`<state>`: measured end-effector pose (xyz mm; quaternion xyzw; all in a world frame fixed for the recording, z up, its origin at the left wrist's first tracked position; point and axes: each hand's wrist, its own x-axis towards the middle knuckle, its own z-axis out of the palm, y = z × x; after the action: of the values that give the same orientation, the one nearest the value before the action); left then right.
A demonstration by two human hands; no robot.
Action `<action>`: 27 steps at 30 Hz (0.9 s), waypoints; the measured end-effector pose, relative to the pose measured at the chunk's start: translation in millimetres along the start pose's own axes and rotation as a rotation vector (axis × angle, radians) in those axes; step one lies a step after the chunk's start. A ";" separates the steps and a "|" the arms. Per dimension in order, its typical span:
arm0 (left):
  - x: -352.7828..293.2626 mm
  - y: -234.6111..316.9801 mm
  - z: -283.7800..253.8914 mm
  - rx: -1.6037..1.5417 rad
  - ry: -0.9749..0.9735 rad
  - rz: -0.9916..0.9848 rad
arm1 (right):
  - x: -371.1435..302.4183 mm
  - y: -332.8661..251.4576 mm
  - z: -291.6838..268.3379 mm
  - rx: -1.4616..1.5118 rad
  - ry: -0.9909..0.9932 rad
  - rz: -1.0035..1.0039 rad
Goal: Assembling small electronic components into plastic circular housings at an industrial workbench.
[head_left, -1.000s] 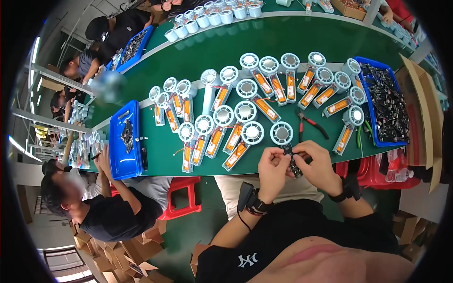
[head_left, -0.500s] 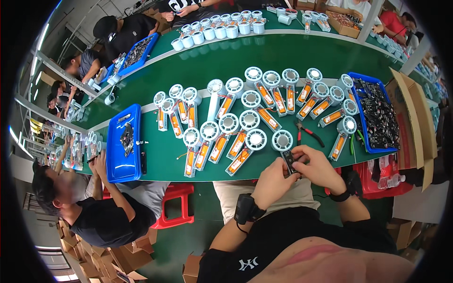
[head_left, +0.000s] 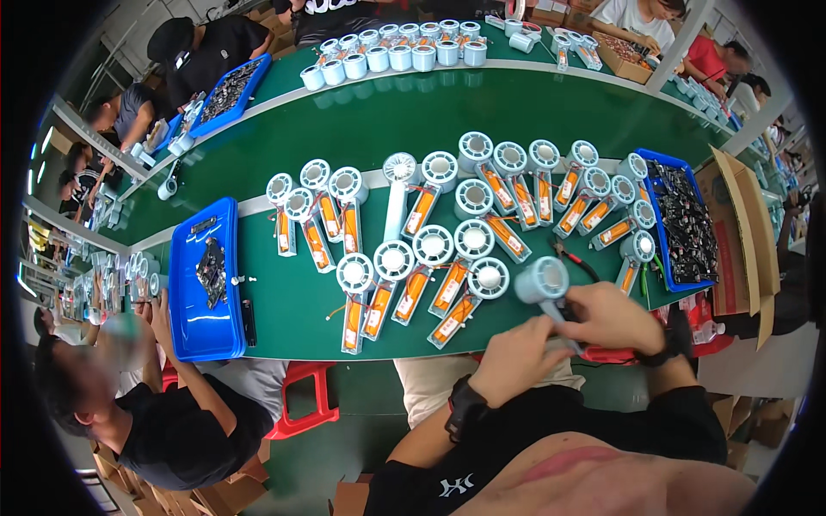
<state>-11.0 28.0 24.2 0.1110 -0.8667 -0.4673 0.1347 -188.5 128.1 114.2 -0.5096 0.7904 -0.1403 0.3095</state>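
Head view, right of centre: the right hand [head_left: 613,316] wraps the handle of a pale-blue plastic unit with a round head [head_left: 544,279], held near the green tabletop's [head_left: 284,327] front edge. The left hand [head_left: 521,361] curls at its lower end; whether it pinches anything is hidden. A loose grip could drop it. Just beyond, the head might knock the red-handled pliers [head_left: 578,260]. Mid-frame, similar battery-carrying pale-blue units [head_left: 434,245] sit crowded; careless reaching could snag their thin wires [head_left: 337,311].
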 end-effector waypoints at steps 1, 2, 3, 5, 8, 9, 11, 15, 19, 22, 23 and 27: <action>1.7 -8.1 -5.9 -0.002 0.005 -0.013 | -1.5 -11.8 -23.1 0.044 -0.090 -0.013; 5.2 -11.4 -11.1 -0.039 0.027 0.031 | -5.4 -20.9 -44.3 0.099 -0.071 0.009; 5.8 -8.1 -17.5 -0.089 0.045 0.077 | -9.9 -33.3 -67.5 0.149 -0.050 0.046; -2.4 -7.9 -17.5 -0.139 0.056 0.099 | 15.4 -41.8 -98.8 0.110 0.063 0.030; 12.3 -25.2 -19.4 -0.088 0.053 0.033 | 117.1 -14.9 -138.5 0.132 0.184 -0.064; 16.1 -30.8 -19.4 -0.084 0.055 0.039 | 153.4 -21.4 -150.5 0.094 0.192 -0.060; 14.8 -32.5 -16.5 -0.155 0.112 0.073 | 223.2 -6.3 -168.7 0.063 0.256 -0.022; 7.3 -36.6 -13.4 -0.207 0.168 0.064 | 347.2 43.4 -182.6 -0.018 0.283 0.186; 6.3 -35.7 -10.0 -0.173 0.218 0.087 | 376.2 71.9 -161.1 -0.066 0.229 0.327; 8.1 -36.3 -12.0 -0.151 0.233 0.083 | 366.2 47.6 -151.8 -0.209 0.226 0.295; 6.8 -36.2 -12.9 -0.159 0.222 0.067 | 354.0 35.1 -150.2 -0.331 0.252 0.239; 9.2 -32.7 -11.2 -0.173 0.180 0.044 | 294.1 45.4 -159.2 -0.514 0.712 -0.147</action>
<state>-13.6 -1.4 3.8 0.1213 -0.8097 -0.5256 0.2314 -406.8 -129.2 110.3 -0.5449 0.8186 -0.1278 -0.1294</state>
